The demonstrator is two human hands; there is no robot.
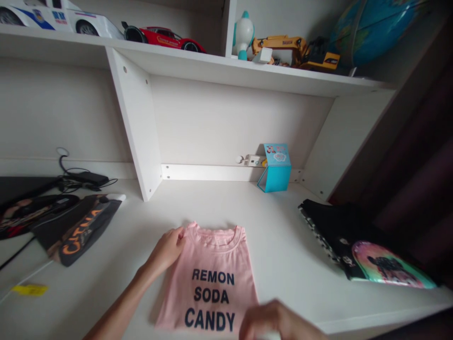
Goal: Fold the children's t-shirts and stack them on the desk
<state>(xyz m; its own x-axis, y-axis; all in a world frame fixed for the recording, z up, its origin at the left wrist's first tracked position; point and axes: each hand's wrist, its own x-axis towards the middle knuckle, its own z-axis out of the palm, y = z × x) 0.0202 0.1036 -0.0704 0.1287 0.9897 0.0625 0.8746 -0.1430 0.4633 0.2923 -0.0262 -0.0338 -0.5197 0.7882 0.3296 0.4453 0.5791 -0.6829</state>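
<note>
A pink T-shirt [212, 262] lies folded flat on the white desk, its neckline facing the back and dark lettering across its front. My left hand [173, 245] is closed on the shirt's left shoulder edge, fingers pinched together. Over the shirt's lower right corner is my right hand [279, 321], fingers bent, smeared by motion and cut off by the bottom of the view. Whether it touches the cloth cannot be made out.
Folded dark clothes [354, 245] lie at the right, near the desk's edge. Dark printed fabric [85, 226] and a black adapter [87, 178] with cables are at the left. A blue desk calendar [278, 177] stands at the back, below a shelf [212, 66] of toys.
</note>
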